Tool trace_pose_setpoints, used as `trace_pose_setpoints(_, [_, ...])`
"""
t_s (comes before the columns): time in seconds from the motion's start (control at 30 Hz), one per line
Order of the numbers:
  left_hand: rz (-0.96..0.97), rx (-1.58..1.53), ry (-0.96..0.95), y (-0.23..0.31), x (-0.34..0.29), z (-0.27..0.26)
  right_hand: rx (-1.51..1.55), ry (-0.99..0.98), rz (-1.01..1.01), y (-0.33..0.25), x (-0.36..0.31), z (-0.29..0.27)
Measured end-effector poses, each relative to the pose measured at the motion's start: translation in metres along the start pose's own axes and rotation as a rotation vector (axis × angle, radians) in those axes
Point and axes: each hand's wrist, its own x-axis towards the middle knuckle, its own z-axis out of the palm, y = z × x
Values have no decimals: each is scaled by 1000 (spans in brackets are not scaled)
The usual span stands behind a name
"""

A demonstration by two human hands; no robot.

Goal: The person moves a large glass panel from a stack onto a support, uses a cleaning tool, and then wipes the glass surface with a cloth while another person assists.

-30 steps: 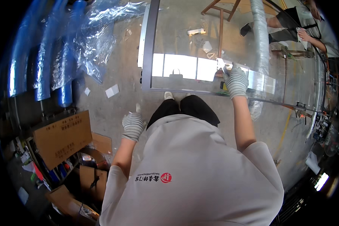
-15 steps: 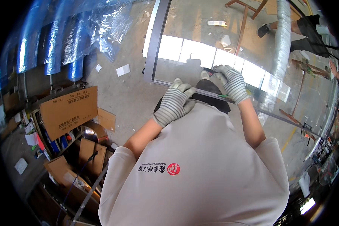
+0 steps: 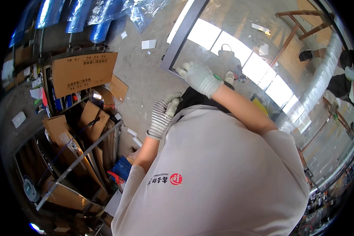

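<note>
A large glass panel (image 3: 208, 43) with a grey frame (image 3: 187, 37) lies in front of me. My right hand (image 3: 200, 78), in a pale striped work glove, is at the frame's near left corner. Its fingers are bent in and pressed together; what they hold, if anything, is hidden. A small green bit (image 3: 216, 76) shows beside this hand. My left hand (image 3: 163, 115), in a matching glove, is by my left hip, away from the panel. Its fingers are curled closed, and I cannot make out anything in them.
Cardboard sheets (image 3: 84, 74) and a rack with a metal bar (image 3: 80, 165) stand at my left. Blue plastic-wrapped lengths (image 3: 76, 15) are at the far left. A plastic-wrapped roll (image 3: 322, 78) and another person's dark-clothed leg (image 3: 340, 88) are at the right.
My right hand has moved left along the panel's near edge to its corner. My left hand has let go of the edge and dropped back to my hip. The view has shifted.
</note>
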Motion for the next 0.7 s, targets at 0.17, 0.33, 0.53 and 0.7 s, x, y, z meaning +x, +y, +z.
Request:
trace_pose_setpoints(0.17, [-40, 40, 31, -4, -20, 2, 17, -118, -37, 7, 11, -17])
trace_pose_setpoints(0.33, [-91, -80, 102, -33, -19, -3, 170, 35, 49, 25, -6, 11])
trace_pose_setpoints(0.53, [20, 48, 43, -30, -2, -18, -41, -71, 347, -11, 32, -8])
trace_pose_setpoints(0.7, [219, 186, 68, -31, 14, -28, -79, -77, 319, -18, 42, -12])
